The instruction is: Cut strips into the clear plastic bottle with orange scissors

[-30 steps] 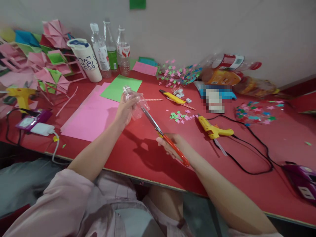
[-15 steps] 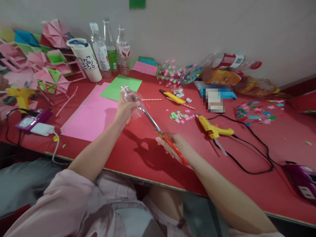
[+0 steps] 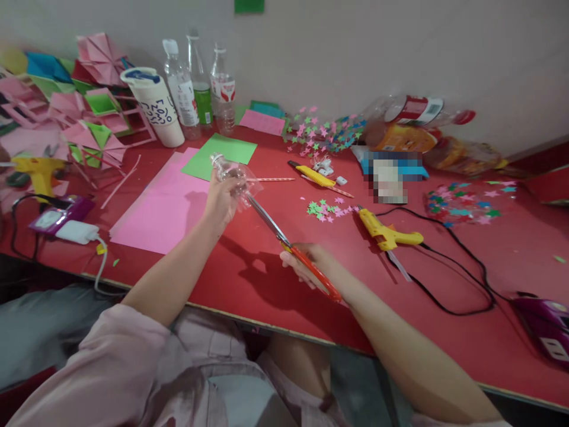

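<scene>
A clear plastic bottle top [image 3: 237, 173] is gripped in my left hand [image 3: 221, 198], its neck pointing to the upper left above the green sheet [image 3: 220, 153]. My right hand [image 3: 311, 264] is closed round the red handles of long scissors [image 3: 311, 268]. The metal blades reach up and left, and their tips meet the lower edge of the clear plastic. Whether the tips lie inside or outside the plastic I cannot tell. Pink paper [image 3: 162, 204] lies beneath and left of my left hand.
Upright bottles [image 3: 224, 95] and a white cup [image 3: 155, 110] stand at the back left, beside pink paper crafts [image 3: 100, 59]. A yellow glue gun [image 3: 386, 231], star cutouts [image 3: 326, 209] and a yellow cutter [image 3: 313, 175] lie on the red table [image 3: 284, 308]. Another glue gun [image 3: 38, 175] is far left.
The bottle top in my left hand has shifted slightly left and tilted. The scissors remain at the plastic edge, their blades looking slightly more apart.
</scene>
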Motion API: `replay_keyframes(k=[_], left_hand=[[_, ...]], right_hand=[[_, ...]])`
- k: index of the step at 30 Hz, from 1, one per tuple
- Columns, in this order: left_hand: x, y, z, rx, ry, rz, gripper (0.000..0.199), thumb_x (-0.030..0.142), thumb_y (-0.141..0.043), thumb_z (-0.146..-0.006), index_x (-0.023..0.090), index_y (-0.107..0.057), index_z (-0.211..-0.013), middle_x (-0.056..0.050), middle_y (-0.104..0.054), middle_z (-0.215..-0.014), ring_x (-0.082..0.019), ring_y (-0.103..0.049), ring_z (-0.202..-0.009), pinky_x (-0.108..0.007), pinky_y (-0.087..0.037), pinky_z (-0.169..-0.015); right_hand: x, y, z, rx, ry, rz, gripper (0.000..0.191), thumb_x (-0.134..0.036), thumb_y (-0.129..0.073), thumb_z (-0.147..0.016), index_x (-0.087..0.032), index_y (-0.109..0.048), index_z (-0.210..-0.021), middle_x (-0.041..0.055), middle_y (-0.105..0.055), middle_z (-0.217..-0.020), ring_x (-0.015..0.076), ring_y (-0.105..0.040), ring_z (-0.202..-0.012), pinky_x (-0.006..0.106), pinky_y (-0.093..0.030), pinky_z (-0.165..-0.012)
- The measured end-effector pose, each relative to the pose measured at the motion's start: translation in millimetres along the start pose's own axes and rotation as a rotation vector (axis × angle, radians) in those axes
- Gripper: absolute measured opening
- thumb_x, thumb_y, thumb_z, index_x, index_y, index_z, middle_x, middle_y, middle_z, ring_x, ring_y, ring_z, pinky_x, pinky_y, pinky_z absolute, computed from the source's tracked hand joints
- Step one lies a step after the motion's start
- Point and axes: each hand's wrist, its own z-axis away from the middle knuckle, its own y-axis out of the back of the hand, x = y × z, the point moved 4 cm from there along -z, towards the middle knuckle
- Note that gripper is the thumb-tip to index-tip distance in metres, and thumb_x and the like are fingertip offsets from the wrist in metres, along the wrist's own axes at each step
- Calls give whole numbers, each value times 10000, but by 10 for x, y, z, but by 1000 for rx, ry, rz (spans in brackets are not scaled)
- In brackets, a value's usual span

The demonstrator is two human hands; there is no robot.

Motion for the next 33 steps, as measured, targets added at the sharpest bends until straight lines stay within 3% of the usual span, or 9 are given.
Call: replay_keyframes(k=[9,14,33], left_hand=[[-37,47,-37,3,74,24,252,4,-629,-643,204,-529,-758,55,-565,-654,-50,-487,-530,-215,-426,-558],[-50,71,-59,-18,14,-26,302,36,-683,-657,229,-507,-809,57,-575,-720,-67,-531,-592,-251,-461,-630],[-92,-24,81,-26,31,-110,346,-11,-596,-561,226,-497,-792,53,-550,-702,-78,-508,-609,-253,-418,-607]], right_hand=[[-41,16,47,-23,-7,-45,523,-701,-666,-810,-219,-526,-662,-94,-401,-395,88,-390,-336,263,-359,-429],[-46,18,44,-19,-22,-47,530,-713,-678,-798,-216,-545,-672,-91,-407,-396,88,-394,-338,255,-344,-419],[-19,7,10,9,-46,-121,564,-748,-698,-750,-227,-503,-654,-105,-398,-393,78,-370,-324,262,-421,-451]])
